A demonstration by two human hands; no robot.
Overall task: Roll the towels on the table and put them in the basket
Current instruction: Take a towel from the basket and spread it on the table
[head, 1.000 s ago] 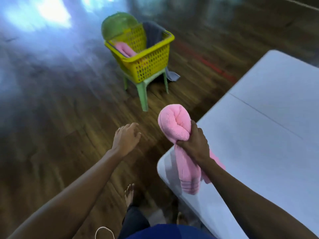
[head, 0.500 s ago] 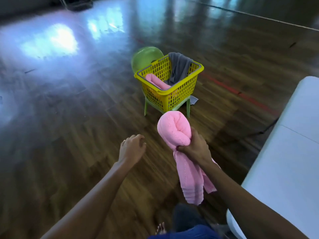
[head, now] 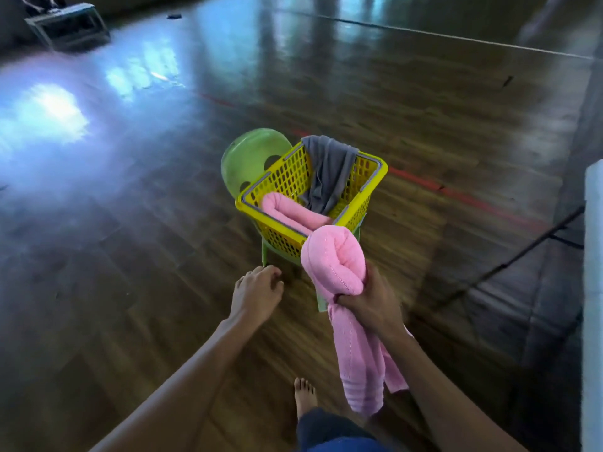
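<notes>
Pink towel (head: 332,259): long axis upright, rolled bend on top, loose ends hanging.
Your right hand (head: 372,303): fist wrapped round its middle.
Your left hand (head: 256,293): loosely curled, empty.

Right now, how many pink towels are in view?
2: a rolled towel in the yellow basket, a held towel in the right hand. Others may hide under the gray cloth.

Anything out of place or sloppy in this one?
Two things. The pink towel in the right hand is only half rolled, its loose tail hanging below the fist. In the basket, a grey towel hangs unrolled over the far rim.
</notes>
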